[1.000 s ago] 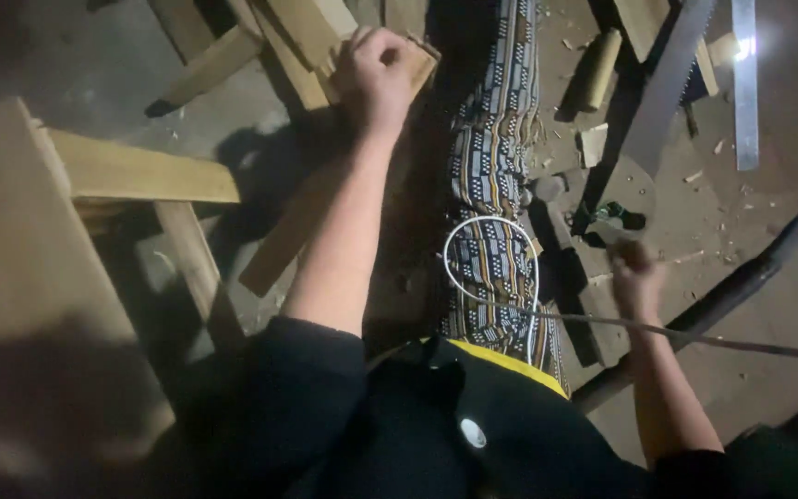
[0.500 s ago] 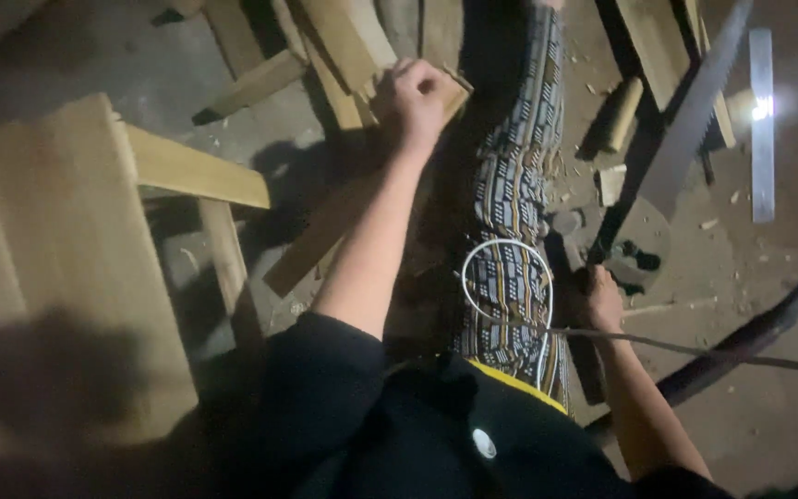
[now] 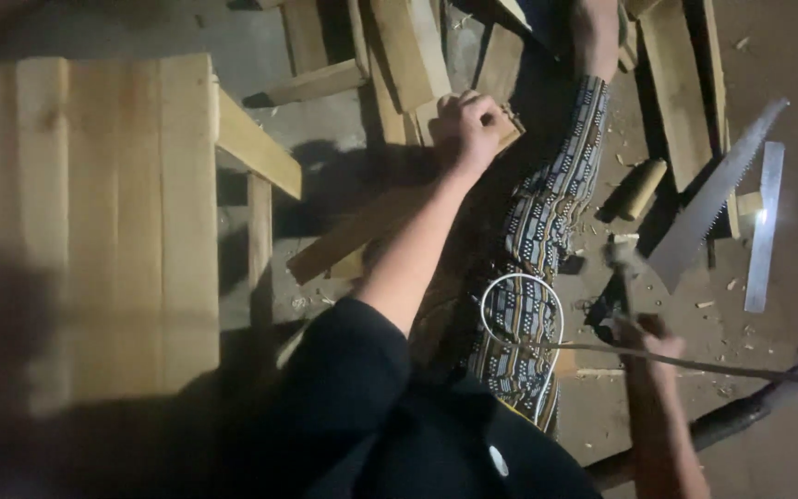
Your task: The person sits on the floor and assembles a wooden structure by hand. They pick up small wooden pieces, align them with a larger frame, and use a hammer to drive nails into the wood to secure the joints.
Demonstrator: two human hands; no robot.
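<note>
Looking straight down from the head camera, the view takes in a dim floor (image 3: pixel 787 55) strewn with offcuts and wood chips. The person's left hand (image 3: pixel 466 129) reaches forward with its fingers clenched on the end of a wooden block (image 3: pixel 506 135), pressing it down just beside the patterned trouser leg (image 3: pixel 547 231) that stretches out across the middle of the scene. A long plank (image 3: pixel 362 236) runs slantwise under that forearm, its lower end near the leg of a pale wooden pallet-like panel (image 3: pixel 94 222) that fills the left side. The right hand (image 3: pixel 648 344) sits low at the right, fingers wrapped around the handle of a hammer (image 3: pixel 622 263), whose head points up and away from the body; the motion blur there makes the exact hold hard to read. A white cable loop (image 3: pixel 521 314) lies across the trouser leg, and a thin line runs from it toward the right edge. Farther right, well apart from both hands, a hand saw (image 3: pixel 708 208) lies on the floor with its toothed edge showing, and a narrow shiny metal strip (image 3: pixel 762 231) lies just beside it. A short round piece of wood (image 3: pixel 637 189) rests between the leg and the saw. More boards (image 3: pixel 408 46) are piled at the top of the frame
</note>
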